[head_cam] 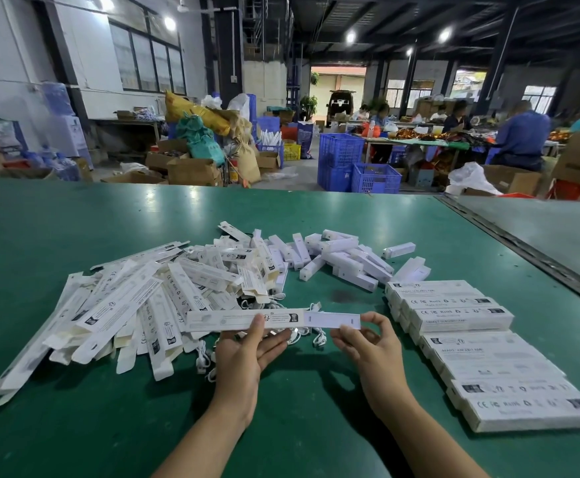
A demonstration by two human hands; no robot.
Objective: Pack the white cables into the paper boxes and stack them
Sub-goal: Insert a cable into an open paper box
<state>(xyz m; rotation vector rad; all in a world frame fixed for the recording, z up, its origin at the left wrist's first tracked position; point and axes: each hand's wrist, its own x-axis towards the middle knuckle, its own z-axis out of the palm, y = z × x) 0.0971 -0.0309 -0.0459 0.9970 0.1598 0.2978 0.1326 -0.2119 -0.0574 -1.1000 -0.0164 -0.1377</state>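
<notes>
Holding a long paper box level above the green counter, the left hand has its grip closed on it, thumb on top and fingers underneath. The right hand pinches the far end of a white strip that sticks out of the box's right end. Loose white cables lie on the counter just below the box, between the two hands. A heap of flat unfilled boxes spreads to the left. Small white blocks are scattered farther back. Closed boxes sit stacked in rows on the right.
</notes>
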